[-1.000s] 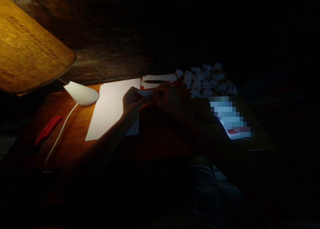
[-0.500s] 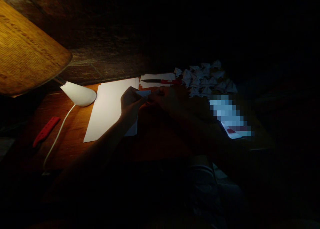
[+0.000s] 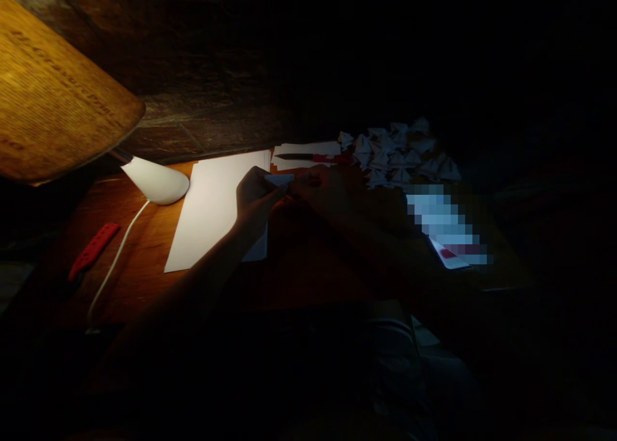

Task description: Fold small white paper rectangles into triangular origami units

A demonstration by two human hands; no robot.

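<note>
Between my two hands, above the table, is a small folded piece of white paper point(image 3: 279, 180). My left hand point(image 3: 253, 197) is closed on its left end, thumb along the near side. At the right end, my right hand point(image 3: 318, 187) is closed with its fingertips pinched at the paper; deep shadow hides much of that hand. Behind and below my left hand lies a stack of white paper sheets point(image 3: 212, 203). Just beyond my hands, a knife point(image 3: 301, 157) with a dark blade and red handle rests on smaller paper pieces point(image 3: 332, 147).
Several folded paper shapes point(image 3: 380, 152) are heaped at the back right. A lit phone point(image 3: 448, 251) lies at the right. On the left stand a lamp with a white base point(image 3: 159, 182) and a wooden shade point(image 3: 58, 94), its cord point(image 3: 118, 254), and a red power strip point(image 3: 94, 251).
The whole view has shifted slightly, so things sit a little further right. Both hands keep nearly the same pose on the folded paper.
</note>
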